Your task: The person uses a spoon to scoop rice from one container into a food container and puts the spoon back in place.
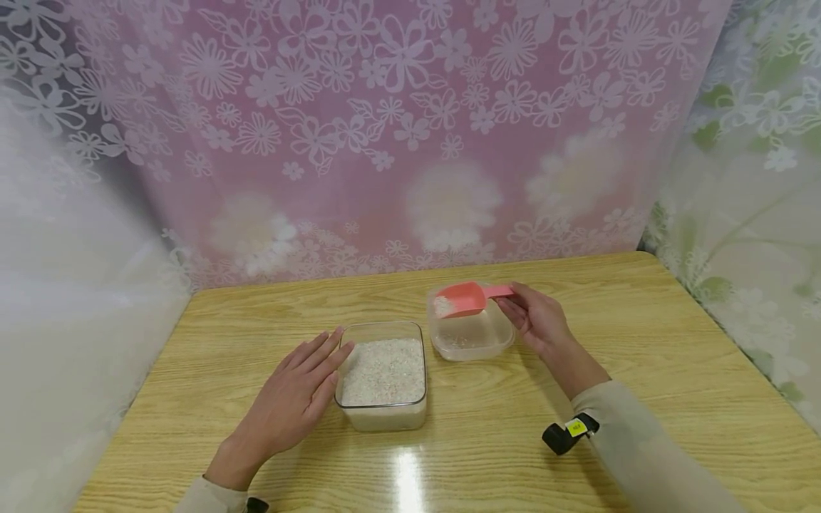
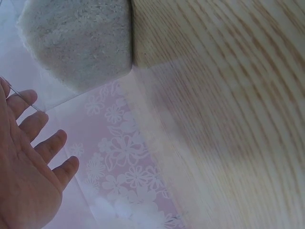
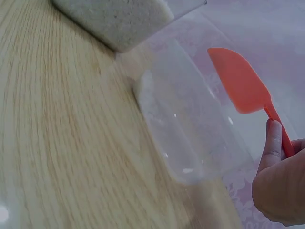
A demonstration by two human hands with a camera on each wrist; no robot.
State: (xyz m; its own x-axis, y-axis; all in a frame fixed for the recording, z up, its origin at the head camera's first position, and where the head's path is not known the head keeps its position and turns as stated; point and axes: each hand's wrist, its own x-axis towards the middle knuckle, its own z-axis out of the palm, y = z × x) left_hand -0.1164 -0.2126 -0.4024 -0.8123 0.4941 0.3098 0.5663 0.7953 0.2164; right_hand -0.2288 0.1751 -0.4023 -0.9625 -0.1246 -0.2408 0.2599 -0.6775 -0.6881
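Note:
A clear square container (image 1: 381, 417) filled with rice (image 1: 385, 370) stands in front of the person. The left hand (image 1: 296, 392) lies along its left side, fingers stretched out with the tips at the rim; the left wrist view shows those fingers (image 2: 51, 147) spread apart. By its handle, the right hand (image 1: 539, 317) grips a coral-pink scoop (image 1: 467, 299), held level above a shallow translucent plastic container (image 1: 474, 353). Some white rice (image 1: 442, 306) lies at the scoop's front edge. A few grains show on the bottom of the shallow container. In the right wrist view the scoop (image 3: 240, 83) appears from its underside.
Both containers stand side by side on a wood-grain table (image 1: 256, 313). Behind the table hangs a pink floral curtain (image 1: 385, 142), with pale floral sheets (image 1: 757, 235) at the sides. A black strap (image 1: 564, 436) with a yellow label hangs from the right wrist.

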